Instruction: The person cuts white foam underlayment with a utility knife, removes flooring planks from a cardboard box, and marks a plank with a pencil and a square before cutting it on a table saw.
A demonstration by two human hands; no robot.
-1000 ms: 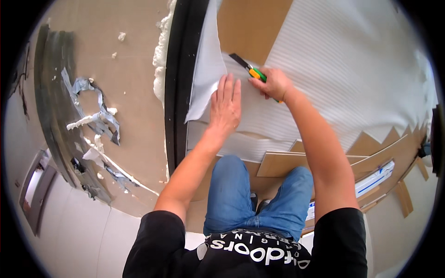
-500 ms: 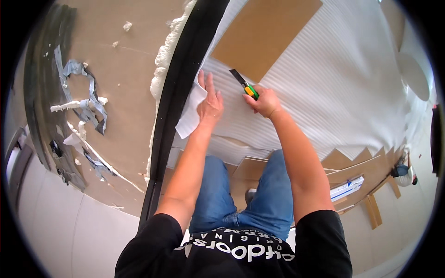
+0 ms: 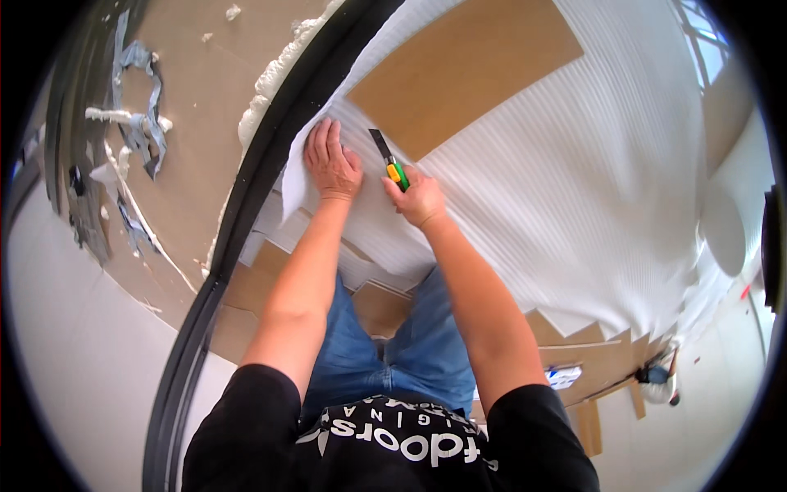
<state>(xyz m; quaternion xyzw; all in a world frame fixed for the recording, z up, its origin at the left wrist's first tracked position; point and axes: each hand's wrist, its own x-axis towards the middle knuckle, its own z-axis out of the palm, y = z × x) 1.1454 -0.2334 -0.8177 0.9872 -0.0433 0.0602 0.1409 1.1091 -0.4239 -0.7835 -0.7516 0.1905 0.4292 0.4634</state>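
Observation:
My left hand [image 3: 332, 161] lies palm down near the edge of a white ribbed foam sheet [image 3: 525, 189], fingers stretched out along the black frame bar [image 3: 250, 168]. In my right hand [image 3: 420, 198] is a utility knife [image 3: 393, 170] with a green and yellow handle. Its dark blade is out and points up and away over the foam, between my left hand and a brown rectangular board [image 3: 467, 74]. That board lies on the sheet just beyond the knife. Whether the blade touches the foam, I cannot tell.
Left of the frame, a brown surface carries bumpy dried foam [image 3: 283, 70] and torn grey tape strips [image 3: 141, 98]. Brown boards [image 3: 377, 307] lie under the sheet by my knees. Another person [image 3: 658, 381] is far off at the lower right, near a foam roll [image 3: 723, 225].
The view has turned and shifted. My left hand now lies flatter on the sheet, and the foam flap beside it looks less folded. The knife stays in my right hand.

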